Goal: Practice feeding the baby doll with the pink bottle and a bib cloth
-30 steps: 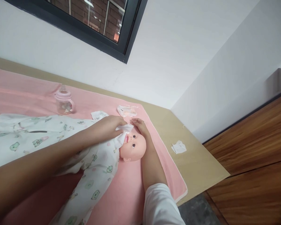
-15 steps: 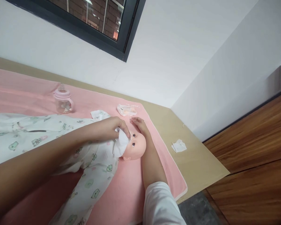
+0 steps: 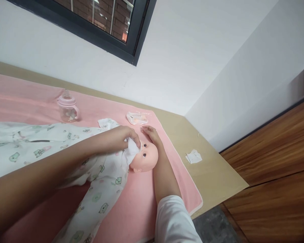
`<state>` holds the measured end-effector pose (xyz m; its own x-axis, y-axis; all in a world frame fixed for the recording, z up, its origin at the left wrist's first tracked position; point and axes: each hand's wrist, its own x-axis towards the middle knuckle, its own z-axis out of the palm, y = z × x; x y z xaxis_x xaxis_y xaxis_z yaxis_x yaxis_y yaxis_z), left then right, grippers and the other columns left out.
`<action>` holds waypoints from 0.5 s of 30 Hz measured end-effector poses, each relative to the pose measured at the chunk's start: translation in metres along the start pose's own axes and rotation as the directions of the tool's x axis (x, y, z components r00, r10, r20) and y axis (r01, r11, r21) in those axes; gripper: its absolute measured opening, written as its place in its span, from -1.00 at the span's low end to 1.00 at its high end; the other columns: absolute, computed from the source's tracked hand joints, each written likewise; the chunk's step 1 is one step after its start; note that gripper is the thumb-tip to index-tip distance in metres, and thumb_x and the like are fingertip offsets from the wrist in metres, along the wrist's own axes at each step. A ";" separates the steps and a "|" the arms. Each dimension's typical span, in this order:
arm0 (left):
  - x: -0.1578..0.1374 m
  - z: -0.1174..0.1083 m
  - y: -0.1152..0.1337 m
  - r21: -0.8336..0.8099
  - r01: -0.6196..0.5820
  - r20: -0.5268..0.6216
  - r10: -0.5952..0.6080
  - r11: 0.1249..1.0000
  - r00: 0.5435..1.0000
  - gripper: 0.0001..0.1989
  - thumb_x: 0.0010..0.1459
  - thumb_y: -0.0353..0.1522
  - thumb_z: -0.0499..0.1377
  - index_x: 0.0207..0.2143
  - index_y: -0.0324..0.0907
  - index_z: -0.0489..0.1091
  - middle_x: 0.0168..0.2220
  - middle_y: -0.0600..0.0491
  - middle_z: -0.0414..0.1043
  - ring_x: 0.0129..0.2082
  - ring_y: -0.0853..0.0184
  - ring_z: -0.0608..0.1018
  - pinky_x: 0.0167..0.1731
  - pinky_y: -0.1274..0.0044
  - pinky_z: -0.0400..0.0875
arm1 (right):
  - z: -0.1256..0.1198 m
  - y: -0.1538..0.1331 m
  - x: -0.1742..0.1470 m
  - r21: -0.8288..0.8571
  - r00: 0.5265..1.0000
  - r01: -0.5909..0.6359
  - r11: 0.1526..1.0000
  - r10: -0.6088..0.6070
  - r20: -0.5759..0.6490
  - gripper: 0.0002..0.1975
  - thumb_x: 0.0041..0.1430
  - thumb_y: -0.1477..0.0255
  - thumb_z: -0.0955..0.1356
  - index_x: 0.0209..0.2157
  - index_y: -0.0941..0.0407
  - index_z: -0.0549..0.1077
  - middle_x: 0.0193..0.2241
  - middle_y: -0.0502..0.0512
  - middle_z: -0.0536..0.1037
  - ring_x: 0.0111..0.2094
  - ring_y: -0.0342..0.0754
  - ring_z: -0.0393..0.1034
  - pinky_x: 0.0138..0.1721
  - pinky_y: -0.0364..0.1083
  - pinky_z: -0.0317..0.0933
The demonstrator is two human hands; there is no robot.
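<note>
A baby doll [image 3: 149, 159] lies on its back in white clothes [image 3: 97, 197] printed with small green figures. My left hand [image 3: 124, 136] is closed on a white tissue [image 3: 133, 148], pressing it over the lower face of the doll near the nose. Both of the doll's eyes show above the tissue. On the far side of the head, my right hand [image 3: 151, 133] rests with its fingers stretched out, and its forearm lies along the crown. The right palm is mostly hidden.
Under the doll spreads a pink mat [image 3: 139, 195] on a wooden tabletop [image 3: 212, 175]. A baby bottle [image 3: 68, 107] stands at the back left. Past the right hand lies a clear plastic packet [image 3: 136, 118]. Another crumpled tissue [image 3: 194, 156] sits to the right, off the mat.
The tissue's lower edge has drawn in toward my left hand, so more of the doll's cheek shows. Both hands have stayed nearly still.
</note>
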<state>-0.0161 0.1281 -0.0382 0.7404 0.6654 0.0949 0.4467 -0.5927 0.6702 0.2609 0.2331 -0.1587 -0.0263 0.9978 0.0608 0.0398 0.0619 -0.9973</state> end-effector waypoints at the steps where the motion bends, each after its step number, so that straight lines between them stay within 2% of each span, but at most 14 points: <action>1: 0.000 0.000 0.000 0.005 0.004 0.000 -0.004 1.000 1.000 -0.41 -0.22 -0.55 -0.03 -0.21 0.01 0.60 -0.09 0.15 0.57 -0.10 0.21 0.56 -0.06 0.48 0.39 | 0.000 -0.001 0.000 -0.004 1.000 -0.004 1.000 0.004 0.002 -0.73 -0.05 0.35 0.50 -0.26 0.11 0.53 -0.25 0.08 0.65 -0.14 -0.06 0.54 0.18 0.04 0.27; 11: 0.001 0.001 0.001 0.006 0.015 -0.026 -0.015 1.000 1.000 -0.52 -0.10 -0.49 0.02 -0.18 -0.04 0.59 -0.07 0.10 0.58 -0.06 0.19 0.55 -0.06 0.49 0.38 | 0.002 -0.006 -0.004 -0.023 1.000 -0.023 0.999 0.022 -0.006 -0.76 -0.02 0.38 0.49 -0.26 0.10 0.54 -0.25 0.08 0.65 -0.12 -0.04 0.53 0.20 0.05 0.24; 15: 0.002 0.002 0.000 0.007 0.015 -0.047 -0.015 1.000 0.999 -0.48 -0.12 -0.52 0.00 -0.16 -0.03 0.58 -0.05 0.12 0.57 -0.04 0.21 0.54 -0.08 0.51 0.37 | 0.002 -0.007 -0.005 -0.025 1.000 -0.021 0.999 0.021 0.004 -0.75 -0.01 0.38 0.49 -0.24 0.11 0.53 -0.24 0.09 0.65 -0.12 -0.03 0.54 0.20 0.05 0.25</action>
<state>-0.0136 0.1284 -0.0390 0.7093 0.6946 0.1195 0.4612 -0.5856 0.6666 0.2589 0.2277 -0.1522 -0.0290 0.9988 0.0400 0.0658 0.0418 -0.9970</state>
